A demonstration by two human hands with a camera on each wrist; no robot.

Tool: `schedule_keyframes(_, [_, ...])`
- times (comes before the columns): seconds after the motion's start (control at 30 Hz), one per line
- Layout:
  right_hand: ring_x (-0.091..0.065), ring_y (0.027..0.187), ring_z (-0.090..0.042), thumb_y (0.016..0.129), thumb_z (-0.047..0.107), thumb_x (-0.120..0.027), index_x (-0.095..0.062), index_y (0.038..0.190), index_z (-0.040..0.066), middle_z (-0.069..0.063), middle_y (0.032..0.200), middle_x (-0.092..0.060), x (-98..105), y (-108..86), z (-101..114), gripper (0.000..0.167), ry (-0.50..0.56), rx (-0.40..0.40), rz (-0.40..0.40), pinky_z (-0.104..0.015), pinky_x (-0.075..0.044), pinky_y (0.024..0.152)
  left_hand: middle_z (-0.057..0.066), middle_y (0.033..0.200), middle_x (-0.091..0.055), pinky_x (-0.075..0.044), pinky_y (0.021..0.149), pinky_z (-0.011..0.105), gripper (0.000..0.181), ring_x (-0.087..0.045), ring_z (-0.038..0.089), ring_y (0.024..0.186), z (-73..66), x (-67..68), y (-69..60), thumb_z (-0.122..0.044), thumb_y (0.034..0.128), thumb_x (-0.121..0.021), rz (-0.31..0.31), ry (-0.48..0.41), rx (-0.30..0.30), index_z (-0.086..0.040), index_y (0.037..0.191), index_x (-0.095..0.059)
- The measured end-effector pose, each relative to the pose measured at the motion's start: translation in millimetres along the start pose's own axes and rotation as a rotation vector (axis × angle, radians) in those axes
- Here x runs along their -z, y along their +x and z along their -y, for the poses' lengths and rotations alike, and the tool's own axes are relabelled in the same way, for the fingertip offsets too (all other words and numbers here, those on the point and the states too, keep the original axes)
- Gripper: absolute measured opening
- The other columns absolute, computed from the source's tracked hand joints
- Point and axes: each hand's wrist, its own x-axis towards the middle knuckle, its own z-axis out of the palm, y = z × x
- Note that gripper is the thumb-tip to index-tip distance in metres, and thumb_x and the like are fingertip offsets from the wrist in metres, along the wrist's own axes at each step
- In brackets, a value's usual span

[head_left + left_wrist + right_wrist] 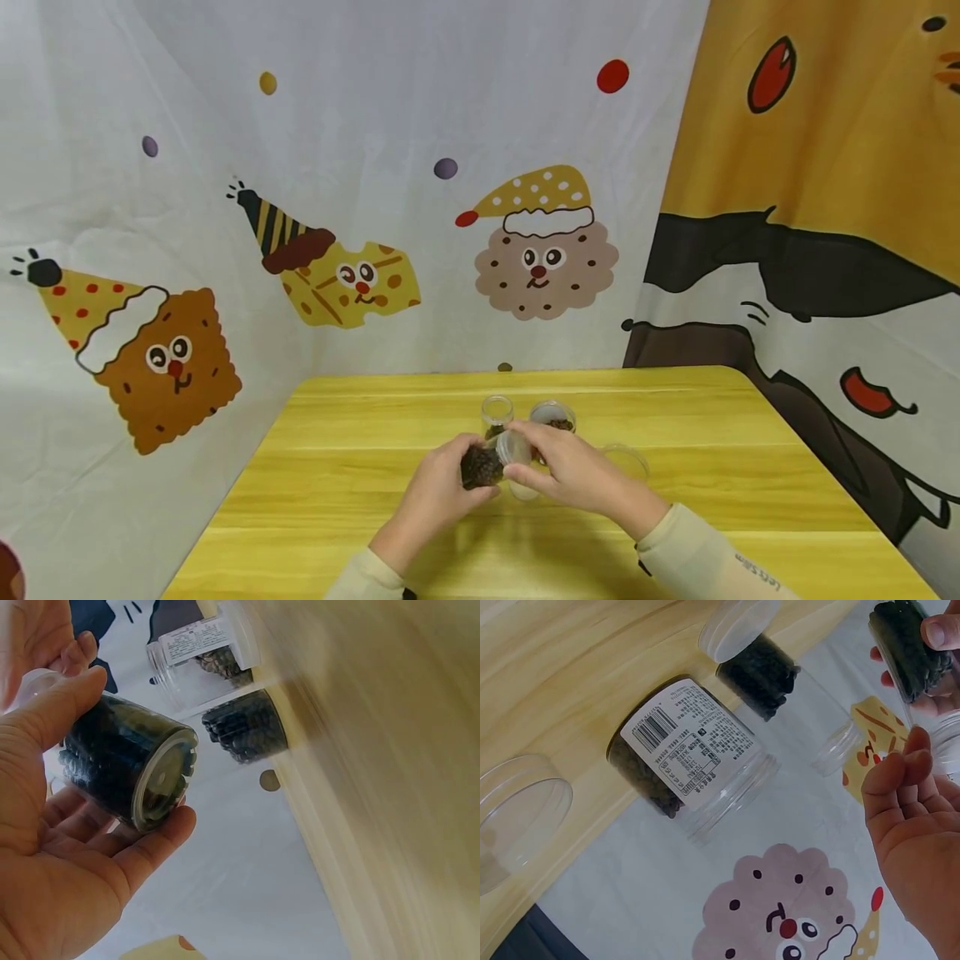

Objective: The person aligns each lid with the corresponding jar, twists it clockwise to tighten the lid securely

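Note:
My left hand (438, 487) grips a small clear jar (120, 761) of dark dried pieces, held tilted above the table with its base toward the left wrist camera. Thumb and fingers wrap round its sides. At the jar's mouth, my right hand (573, 467) holds a translucent lid (513, 447) by its rim, thumb below and fingers above. Whether the lid sits fully on the mouth cannot be told. Just behind the hands stand a second slim jar (757, 675) with dark contents and a wider labelled jar (690, 742), both uncovered.
On the yellow wood-grain table (300, 483), a large clear lid (626, 458) lies right of the jars. A smaller whitish lid (523, 492) shows below my right hand. Behind the table hangs a printed cloth (412, 100).

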Motion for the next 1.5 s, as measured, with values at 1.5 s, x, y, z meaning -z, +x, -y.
schedule_keyframes(1.5, [-0.071,0.111,-0.020,0.105,0.058,-0.061,-0.052,0.158,0.011,-0.007,0.138,-0.067,-8,-5.4,-10,0.071,-0.142,-0.055,0.079,-0.044,-0.061,0.088,0.017,0.131,-0.072,-0.060,0.099,0.056,0.057,-0.069,0.040,0.123,68.9,7.5,19.8,-0.026,0.0883,-0.090,-0.189,-0.271,0.429,-0.005,0.136,-0.065])
